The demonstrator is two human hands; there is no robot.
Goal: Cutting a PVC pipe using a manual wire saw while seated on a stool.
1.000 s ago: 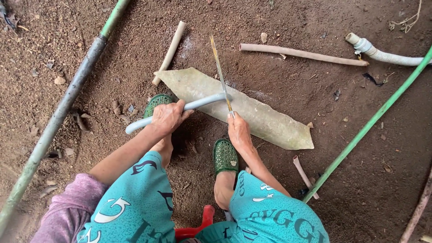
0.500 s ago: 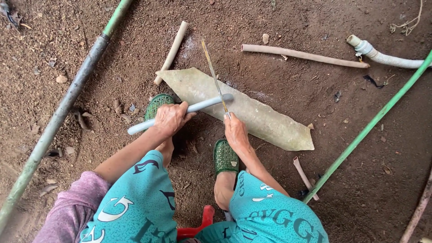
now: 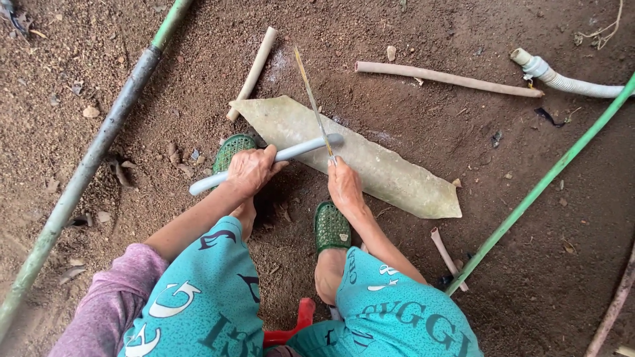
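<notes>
My left hand grips a grey plastic pipe near its middle and holds it across a long pale flat sheet lying on the dirt. The pipe's free end rests over the sheet. My right hand holds the handle of a thin saw blade, which stands against the pipe close to its free end and points away from me. My two feet in green slippers are planted beside the sheet.
A long green-and-grey pole runs along the left and a green pole slants on the right. A short pale tube, a long tan tube, a white corrugated hose and a small tube stub lie on the dirt. A red stool edge shows below.
The saw blade has slid back and forth across the pipe, its tip swinging slightly left and back. Both hands stay in nearly the same place on pipe and handle.
</notes>
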